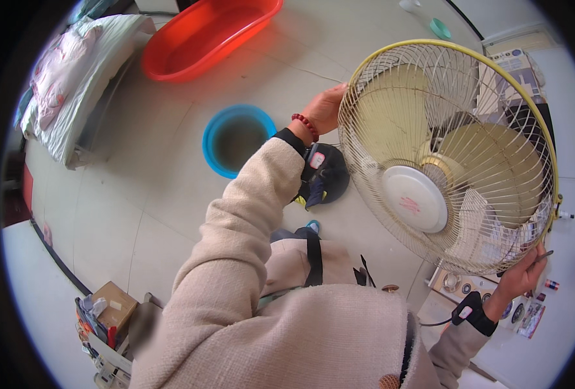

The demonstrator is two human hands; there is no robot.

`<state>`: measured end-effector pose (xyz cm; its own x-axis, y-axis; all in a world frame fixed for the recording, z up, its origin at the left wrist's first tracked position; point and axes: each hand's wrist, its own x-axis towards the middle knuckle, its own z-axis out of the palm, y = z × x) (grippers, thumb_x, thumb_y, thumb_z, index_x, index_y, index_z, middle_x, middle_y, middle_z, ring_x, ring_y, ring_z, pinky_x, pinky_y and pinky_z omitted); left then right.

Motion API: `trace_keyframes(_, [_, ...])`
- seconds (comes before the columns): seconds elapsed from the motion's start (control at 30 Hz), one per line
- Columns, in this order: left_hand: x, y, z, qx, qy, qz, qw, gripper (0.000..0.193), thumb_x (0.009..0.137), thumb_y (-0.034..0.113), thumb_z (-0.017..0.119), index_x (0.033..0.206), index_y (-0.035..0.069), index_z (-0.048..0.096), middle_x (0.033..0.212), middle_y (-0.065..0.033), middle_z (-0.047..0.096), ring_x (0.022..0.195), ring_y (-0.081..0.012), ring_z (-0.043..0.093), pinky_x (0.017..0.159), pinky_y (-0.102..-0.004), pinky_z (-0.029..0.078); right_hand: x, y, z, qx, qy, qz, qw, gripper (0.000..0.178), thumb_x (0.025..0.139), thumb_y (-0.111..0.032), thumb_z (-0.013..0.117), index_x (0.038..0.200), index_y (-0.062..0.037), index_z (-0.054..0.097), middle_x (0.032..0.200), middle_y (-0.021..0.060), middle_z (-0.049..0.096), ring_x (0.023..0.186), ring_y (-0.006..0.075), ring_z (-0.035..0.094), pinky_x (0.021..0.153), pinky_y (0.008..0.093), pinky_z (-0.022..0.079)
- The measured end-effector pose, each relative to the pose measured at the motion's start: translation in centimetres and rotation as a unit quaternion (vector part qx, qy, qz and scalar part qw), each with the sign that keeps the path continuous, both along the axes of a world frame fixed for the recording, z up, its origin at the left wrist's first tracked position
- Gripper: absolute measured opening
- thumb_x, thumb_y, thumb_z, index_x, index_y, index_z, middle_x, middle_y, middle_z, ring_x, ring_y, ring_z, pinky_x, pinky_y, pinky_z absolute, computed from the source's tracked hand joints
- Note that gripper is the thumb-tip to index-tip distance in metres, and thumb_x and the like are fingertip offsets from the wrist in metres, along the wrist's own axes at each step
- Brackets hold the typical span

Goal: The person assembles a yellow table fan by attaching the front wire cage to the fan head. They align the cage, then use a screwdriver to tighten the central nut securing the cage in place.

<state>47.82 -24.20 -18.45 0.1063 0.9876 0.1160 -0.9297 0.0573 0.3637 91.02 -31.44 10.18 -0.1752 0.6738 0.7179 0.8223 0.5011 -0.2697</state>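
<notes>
A large electric fan (414,198) with a yellow-rimmed wire cage, pale yellow blades and a white round centre cap fills the right side, its face tilted. My left hand (327,110), wearing a red bead bracelet, grips the cage rim at its upper left; the fingertips are partly hidden. At the lower right rim is my right hand (519,277), its fingers closed. A slim dark metal tool (544,257) sticks out from them beside a rim clip (556,202). The tool's exact kind is unclear.
A blue basin (208,144) of murky water stands on the tiled floor beside a dark bag-like object (331,178). Further off are a red tub (164,72) and a bed (86,97). Boxes and small items lie on a white surface (560,311) at right.
</notes>
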Motion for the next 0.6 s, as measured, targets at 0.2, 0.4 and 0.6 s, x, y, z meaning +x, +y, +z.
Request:
trace_keyframes(0.2, [-0.5, 0.5, -0.6, 0.049, -0.026, -0.025, 0.998, 0.032, 0.099, 0.022, 0.048, 0.119, 0.000, 0.060, 0.110, -0.0069, 0.067, 0.099, -0.0173, 0.063, 0.091, -0.0333, 0.050, -0.7, -0.4, 0.1, -0.008, -0.002, 0.018, 1.000, 0.023, 0.102, -0.012, 0.047, 0.115, 0.0052, 0.057, 0.107, 0.0084, 0.060, 0.095, 0.0156, 0.054, 0.088, 0.0283, 0.043])
trace_keyframes(0.4, [-0.7, 0.8, -1.1, 0.047, -0.032, -0.028, 0.998, 0.033, 0.099, 0.023, 0.046, 0.122, 0.001, 0.058, 0.114, -0.0069, 0.065, 0.100, -0.0183, 0.062, 0.091, -0.0339, 0.050, -0.8, -0.5, 0.0, -0.012, -0.014, 0.025, 1.000, 0.024, 0.103, -0.013, 0.048, 0.116, 0.0053, 0.056, 0.110, 0.0094, 0.061, 0.097, 0.0159, 0.055, 0.089, 0.0283, 0.043])
trace_keyframes(0.6, [-0.5, 0.2, 0.4, -0.013, 0.012, 0.004, 1.000, 0.031, 0.102, 0.020, 0.044, 0.125, 0.003, 0.055, 0.113, -0.0042, 0.063, 0.097, -0.0135, 0.061, 0.088, -0.0304, 0.050, -0.6, -0.4, 0.0, -0.002, -0.030, -0.007, 1.000, 0.025, 0.103, -0.014, 0.048, 0.118, 0.0048, 0.056, 0.109, 0.0090, 0.061, 0.097, 0.0162, 0.056, 0.089, 0.0289, 0.044])
